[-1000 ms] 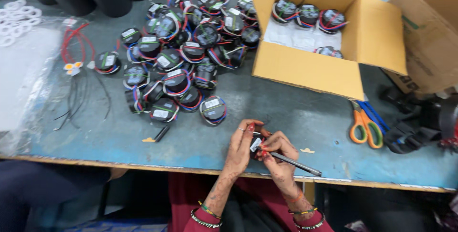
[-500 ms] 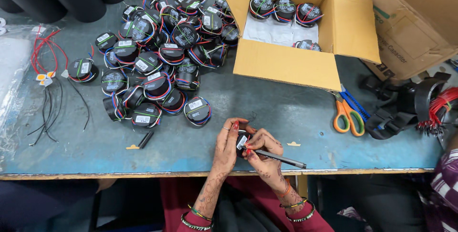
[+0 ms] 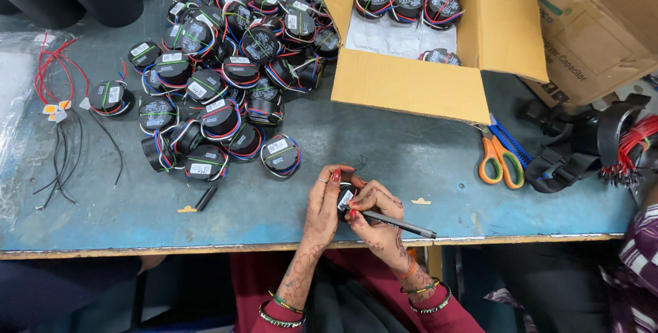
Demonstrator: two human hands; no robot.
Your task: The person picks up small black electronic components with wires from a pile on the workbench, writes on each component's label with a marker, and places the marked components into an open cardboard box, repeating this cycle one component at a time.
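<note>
My left hand (image 3: 324,199) grips a small black round coil unit (image 3: 345,199) with a white label, near the table's front edge. My right hand (image 3: 379,218) holds a dark pen (image 3: 401,224) with its tip on that label. A heap of several like black units with coloured wires (image 3: 226,79) lies on the table to the upper left. An open cardboard box (image 3: 411,83) behind my hands holds a few more units (image 3: 401,1) on white paper.
Orange-handled scissors (image 3: 499,158) lie right of the box, with black parts and red wires (image 3: 603,141) beyond them. Loose red and black wires (image 3: 58,127) lie at left. A pen cap (image 3: 205,198) rests near the front edge. Another person's sleeve (image 3: 641,264) shows at far right.
The view has shifted, so the table contents sit further left and up. Both hands stay together on the unit, with the pen still on its label.
</note>
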